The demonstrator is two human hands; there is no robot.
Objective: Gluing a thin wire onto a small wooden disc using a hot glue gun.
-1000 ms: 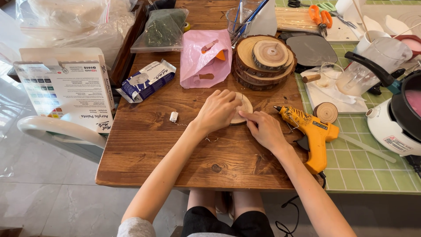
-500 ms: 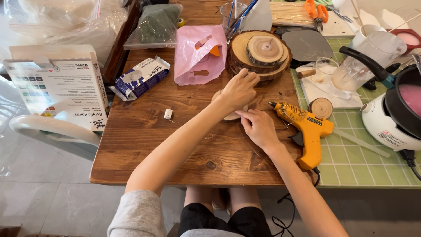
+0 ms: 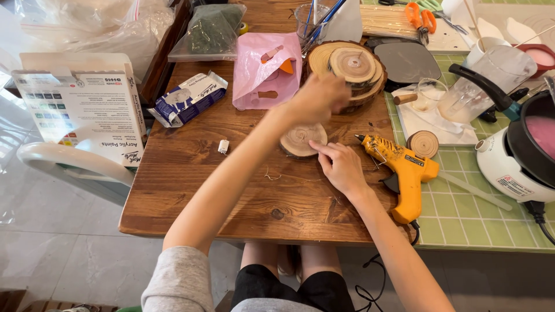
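Note:
A round wood slice (image 3: 299, 140) lies flat on the brown wooden table (image 3: 202, 179). My right hand (image 3: 341, 167) rests beside it with its fingertips on the slice's right rim. My left hand (image 3: 321, 95) is blurred and hovers at the front left edge of a stack of larger wood slices (image 3: 354, 66); its fingers look curled, and whether it holds anything is unclear. A yellow glue gun (image 3: 406, 170) lies just right of my right hand, nozzle pointing at the slice.
A small wood slice (image 3: 424, 143) sits on the green tiled mat (image 3: 462, 216). A pink bag (image 3: 263, 75), a blue-white packet (image 3: 188, 99), a paint box (image 3: 87, 110), a small white piece (image 3: 223, 146), a cup of brushes (image 3: 312, 23) and a black-and-white pot (image 3: 529, 150) surround the spot.
My left hand has lifted off the flat slice and moved up toward the stack of slices. My right hand stays at the slice's rim. The camera has shifted closer.

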